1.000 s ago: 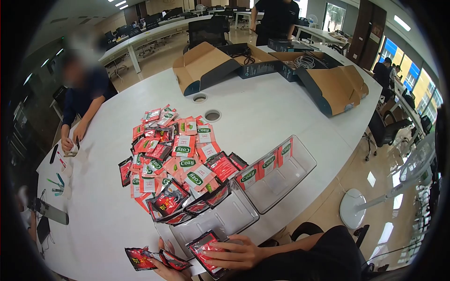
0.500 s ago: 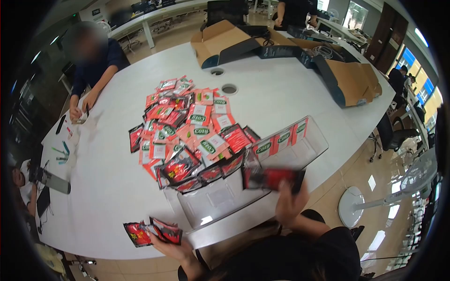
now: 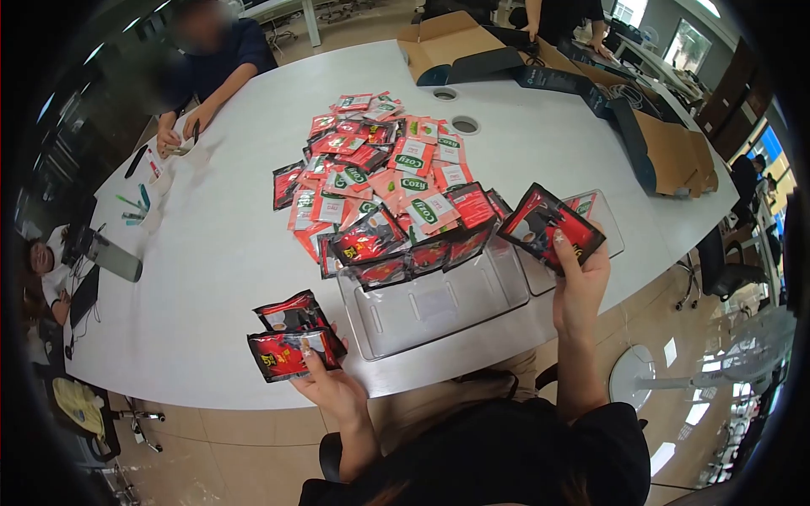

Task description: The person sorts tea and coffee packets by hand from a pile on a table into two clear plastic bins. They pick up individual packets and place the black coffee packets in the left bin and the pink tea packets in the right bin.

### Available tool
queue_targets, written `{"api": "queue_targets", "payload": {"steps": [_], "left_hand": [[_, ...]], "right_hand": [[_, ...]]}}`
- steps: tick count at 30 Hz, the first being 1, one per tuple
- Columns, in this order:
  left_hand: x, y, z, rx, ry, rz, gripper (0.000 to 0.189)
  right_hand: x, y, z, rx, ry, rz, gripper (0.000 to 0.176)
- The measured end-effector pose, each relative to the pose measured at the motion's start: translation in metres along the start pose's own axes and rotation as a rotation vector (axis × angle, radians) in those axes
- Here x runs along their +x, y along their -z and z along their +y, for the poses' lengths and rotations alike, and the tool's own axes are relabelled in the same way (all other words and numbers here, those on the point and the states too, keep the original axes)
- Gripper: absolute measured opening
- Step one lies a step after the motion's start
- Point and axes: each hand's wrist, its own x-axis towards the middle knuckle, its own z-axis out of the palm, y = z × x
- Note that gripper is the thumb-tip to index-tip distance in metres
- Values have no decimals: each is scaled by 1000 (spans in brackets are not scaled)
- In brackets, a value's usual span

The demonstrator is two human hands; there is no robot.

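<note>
My left hand [image 3: 331,386] pinches red-and-black coffee sachets [image 3: 291,354] at the table's front edge, thumb on top. My right hand [image 3: 580,278] grips another red-and-black sachet [image 3: 553,229], held up over the right tray. Between my hands lies a clear plastic tray [image 3: 422,316], with red-and-black sachets [image 3: 429,255] standing along its far side. A second clear tray [image 3: 614,221] is partly hidden behind my right hand and its sachet. Beyond the trays spreads a pile of pink and red Cozy packets [image 3: 413,183] mixed with red-and-black sachets.
Opened cardboard boxes [image 3: 666,152] with cables stand at the back right of the white table [image 3: 211,278]. A person [image 3: 228,63] sits at the far left, with pens near their hands. A grey bottle [image 3: 114,255] lies at the left, beside another person.
The view has shifted. My right hand has raised its sachet and moved it rightward, clear of the front tray. My left hand still holds its sachets, now fanned closer together.
</note>
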Motion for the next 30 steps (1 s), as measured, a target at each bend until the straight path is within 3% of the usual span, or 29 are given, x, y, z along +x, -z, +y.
{"api": "queue_targets", "payload": {"steps": [4, 5, 8, 10, 13, 16, 19, 22, 23, 26, 30], "left_hand": [[1, 1, 0, -7, -35, -33, 41], [0, 2, -1, -15, -35, -40, 41], [0, 7, -5, -9, -31, -28, 41], [0, 8, -9, -16, -20, -3, 41], [1, 7, -7, -5, 10, 1, 42], [0, 5, -4, 1, 17, -8, 42], [1, 4, -10, -3, 26, 23, 41], [0, 0, -2, 21, 34, 2, 41], [0, -2, -2, 25, 36, 7, 41], [3, 0, -3, 27, 51, 6, 40], [1, 0, 0, 45, 48, 10, 40]], "right_hand": [[11, -8, -20, -479, 294, -443, 23], [10, -18, -28, -543, 227, -556, 23], [11, -50, -20, -813, 485, -892, 31], [12, -68, -7, -870, 823, -1098, 26], [4, -87, 14, -874, 990, -1233, 28], [2, -100, 22, -1065, 1223, -1246, 36], [14, -105, 32, -1108, 1347, -1043, 53], [17, -109, 39, -1050, 1137, -1099, 73], [18, -108, 55, -1104, 1194, -1096, 93], [12, -111, 53, -1240, 1028, -1238, 95], [8, -114, 66, -1164, 1177, -1138, 85]]}}
